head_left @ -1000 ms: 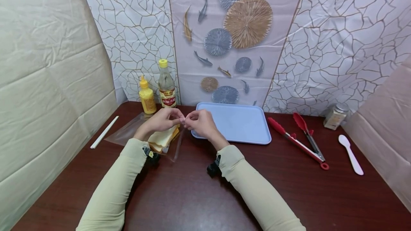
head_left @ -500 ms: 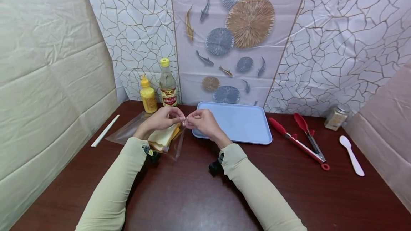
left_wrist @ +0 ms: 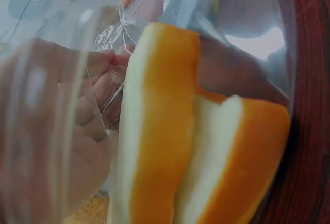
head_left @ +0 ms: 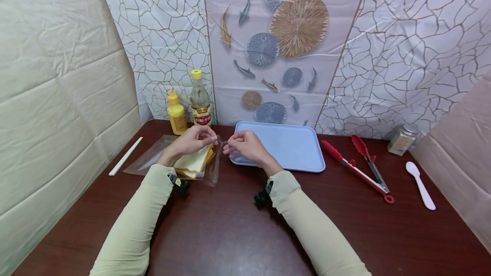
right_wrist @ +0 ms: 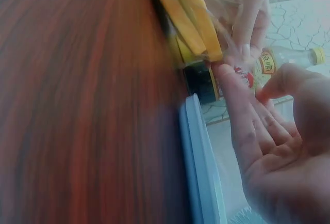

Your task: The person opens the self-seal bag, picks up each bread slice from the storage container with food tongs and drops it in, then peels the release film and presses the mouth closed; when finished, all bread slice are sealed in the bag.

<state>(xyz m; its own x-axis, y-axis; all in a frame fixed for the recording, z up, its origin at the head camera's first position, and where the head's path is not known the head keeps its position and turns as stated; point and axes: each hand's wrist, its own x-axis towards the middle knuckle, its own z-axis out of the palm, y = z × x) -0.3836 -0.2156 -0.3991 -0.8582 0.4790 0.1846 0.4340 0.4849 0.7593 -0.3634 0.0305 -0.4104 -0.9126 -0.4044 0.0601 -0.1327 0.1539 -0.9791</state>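
A clear plastic bag [head_left: 147, 156] with slices of bread [head_left: 192, 161] inside lies at the left of the table. My left hand [head_left: 192, 140] reaches over the bread and pinches the bag's edge between thumb and fingertips. Close to its right, my right hand [head_left: 248, 147] pinches the same edge, a short stretch of film running between the hands. In the left wrist view the bread's orange crusts [left_wrist: 165, 115] show through the film, and creased plastic gathers at the fingertips. The right wrist view shows the right index finger [right_wrist: 240, 113] stretched towards the bag.
Behind the bag stand a yellow squeeze bottle [head_left: 177, 116] and a glass bottle [head_left: 201, 105]. A light blue tray [head_left: 289, 146] lies beyond the right hand. Further right are red-tipped tongs [head_left: 362, 173], a seasoning jar [head_left: 402, 140] and a white spoon [head_left: 421, 186]. Chopsticks [head_left: 125, 156] lie far left.
My hands have drawn slightly apart, the right to the right and the left a little left. The film between them is now visible, and the bag's near corner has shifted.
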